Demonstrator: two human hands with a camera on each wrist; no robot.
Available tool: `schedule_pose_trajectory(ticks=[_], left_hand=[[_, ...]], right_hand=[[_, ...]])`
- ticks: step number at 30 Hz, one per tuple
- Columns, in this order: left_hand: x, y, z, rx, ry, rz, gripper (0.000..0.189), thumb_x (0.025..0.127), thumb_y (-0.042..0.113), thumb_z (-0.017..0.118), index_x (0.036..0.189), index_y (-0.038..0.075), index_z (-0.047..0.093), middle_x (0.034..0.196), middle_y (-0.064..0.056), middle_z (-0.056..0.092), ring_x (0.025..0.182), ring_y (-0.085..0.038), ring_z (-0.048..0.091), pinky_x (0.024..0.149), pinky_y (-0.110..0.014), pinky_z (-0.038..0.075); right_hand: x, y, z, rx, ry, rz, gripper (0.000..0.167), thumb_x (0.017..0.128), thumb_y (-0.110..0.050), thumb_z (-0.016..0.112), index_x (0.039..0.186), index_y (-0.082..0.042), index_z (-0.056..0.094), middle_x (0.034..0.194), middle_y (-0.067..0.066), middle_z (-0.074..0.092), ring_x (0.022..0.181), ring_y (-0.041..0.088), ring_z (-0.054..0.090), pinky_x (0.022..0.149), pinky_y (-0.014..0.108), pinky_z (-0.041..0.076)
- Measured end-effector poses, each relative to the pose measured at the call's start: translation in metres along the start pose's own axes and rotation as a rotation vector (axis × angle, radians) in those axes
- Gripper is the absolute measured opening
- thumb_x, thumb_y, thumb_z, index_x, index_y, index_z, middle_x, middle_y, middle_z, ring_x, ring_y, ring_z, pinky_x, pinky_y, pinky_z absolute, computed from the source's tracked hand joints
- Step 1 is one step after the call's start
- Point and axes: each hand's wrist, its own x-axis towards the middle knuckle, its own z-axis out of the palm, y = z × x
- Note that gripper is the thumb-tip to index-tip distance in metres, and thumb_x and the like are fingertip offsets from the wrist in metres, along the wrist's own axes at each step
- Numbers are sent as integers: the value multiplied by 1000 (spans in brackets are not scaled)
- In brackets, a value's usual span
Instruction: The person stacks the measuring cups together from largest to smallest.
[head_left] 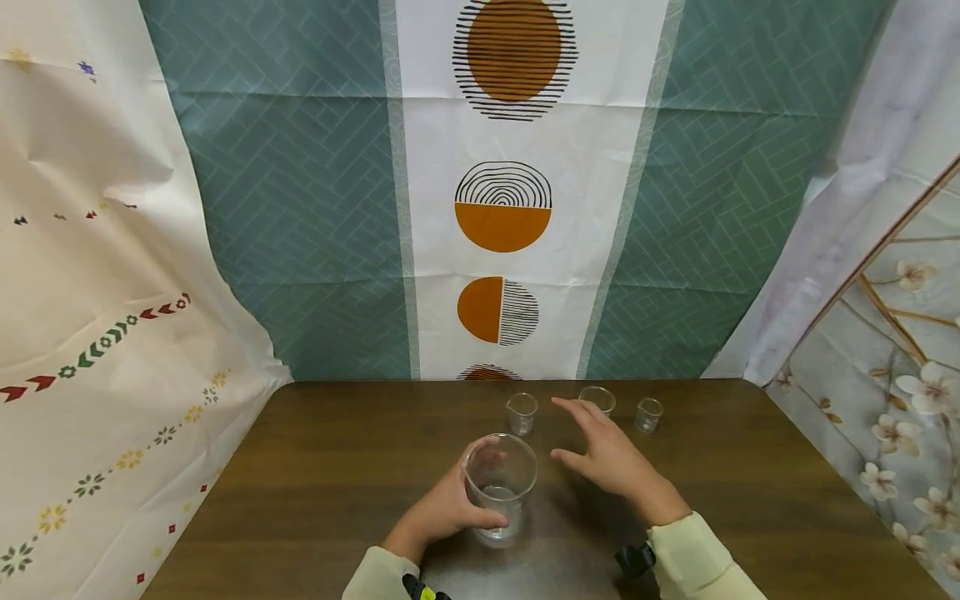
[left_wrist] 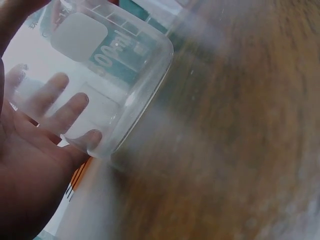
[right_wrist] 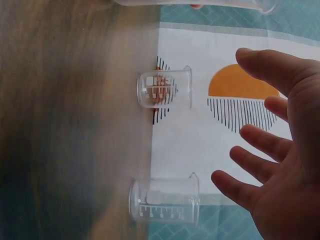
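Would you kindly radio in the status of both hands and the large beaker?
Left hand gripping large beaker. Right hand open, holding nothing. Three smaller beakers farther back, one partly hidden by the right hand in head view.

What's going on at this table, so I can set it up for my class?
A person's left hand grips a large beaker. Their right hand is raised with fingers spread, holding nothing. Three smaller beakers stand toward the back of the table, the middle one partly hidden behind the right hand in the head view.
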Motion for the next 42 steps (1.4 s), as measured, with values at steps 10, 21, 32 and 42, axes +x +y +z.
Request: schedule_pose_trajectory(ticks=[10, 21, 32, 42], left_hand=[[-1, 0, 2, 7, -1, 16, 98, 73, 13, 85, 149, 25, 23, 146, -18, 42, 137, -37, 40, 109, -27, 35], [-4, 0, 2, 17, 11, -11, 100, 73, 13, 85, 150, 20, 22, 146, -14, 43, 137, -34, 41, 111, -35, 35], [-4, -2, 2, 9, 0, -6, 98, 74, 13, 85, 149, 26, 24, 146, -13, 43, 138, -34, 40, 111, -32, 35], [-4, -3, 2, -11, -9, -5, 97, 74, 13, 85, 149, 24, 24, 146, -17, 42, 138, -36, 39, 111, -33, 35]], right_hand=[[3, 4, -14, -17, 44, 0, 73, 81, -32, 78, 144, -18, 44, 138, 10, 50, 126, 32, 50, 98, 52, 45], [4, 10, -14, -35, 47, 23, 68, 84, -30, 76, 143, -15, 45, 140, 14, 47, 124, 35, 51, 96, 54, 46], [5, 17, -15, -74, 75, 10, 65, 86, -28, 74, 142, -12, 46, 137, 16, 49, 122, 37, 52, 93, 55, 47], [12, 25, -14, -58, 79, 55, 63, 86, -26, 74, 141, -10, 47, 136, 21, 48, 123, 41, 50, 96, 58, 44]])
